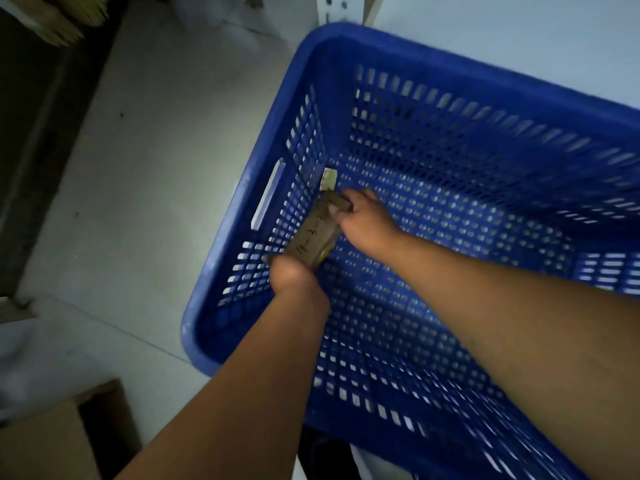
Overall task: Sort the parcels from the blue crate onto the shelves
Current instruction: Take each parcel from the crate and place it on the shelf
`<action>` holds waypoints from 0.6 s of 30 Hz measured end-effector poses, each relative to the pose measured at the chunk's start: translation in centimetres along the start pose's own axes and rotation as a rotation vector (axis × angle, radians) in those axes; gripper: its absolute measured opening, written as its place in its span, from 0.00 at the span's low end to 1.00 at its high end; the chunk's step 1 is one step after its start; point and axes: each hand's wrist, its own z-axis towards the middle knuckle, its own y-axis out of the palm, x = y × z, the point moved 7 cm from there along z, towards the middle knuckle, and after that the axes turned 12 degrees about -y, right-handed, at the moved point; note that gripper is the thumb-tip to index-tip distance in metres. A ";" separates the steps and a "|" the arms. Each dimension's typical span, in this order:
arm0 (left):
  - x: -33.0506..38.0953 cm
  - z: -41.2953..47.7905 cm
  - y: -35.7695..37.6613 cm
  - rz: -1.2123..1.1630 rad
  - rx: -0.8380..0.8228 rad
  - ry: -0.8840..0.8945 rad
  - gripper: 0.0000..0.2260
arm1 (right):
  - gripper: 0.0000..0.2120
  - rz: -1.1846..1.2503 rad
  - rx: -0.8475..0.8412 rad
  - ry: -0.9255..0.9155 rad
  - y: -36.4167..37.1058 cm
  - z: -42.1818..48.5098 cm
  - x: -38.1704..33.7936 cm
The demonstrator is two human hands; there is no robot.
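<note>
Together, left hand (291,276) and right hand (363,220) clasp the parcel (313,237) endwise (inside blue crate (450,60)).

A pale tiled floor (138,168) fills the left half of the view, with thin grout lines crossing it and a few small dark specks. The light is dim and cool, brightest in the middle of the floor and fading toward the edges. Along the far left runs a dark vertical strip (31,150), too shadowed to identify. At the top left corner lies a stack of pale yellowish slats (52,19). A brown cardboard box (52,438) sits on the floor at the bottom left. At the top centre stands a white metal upright (334,8) with holes, next to a plain pale wall (502,29).
</note>
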 end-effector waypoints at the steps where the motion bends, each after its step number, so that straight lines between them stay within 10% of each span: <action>1: -0.3 -1.9 -0.5 -0.001 -0.002 0.034 0.24 | 0.29 0.017 0.046 0.002 -1.2 -1.5 -0.6; 8: 1.3 -18.7 -4.0 0.092 0.047 0.437 0.10 | 0.20 0.190 0.365 -0.001 -10.5 -13.8 -8.3; 18: 3.0 -38.2 -4.5 0.261 -0.191 0.895 0.23 | 0.14 0.482 0.581 -0.080 -20.7 -28.8 -19.1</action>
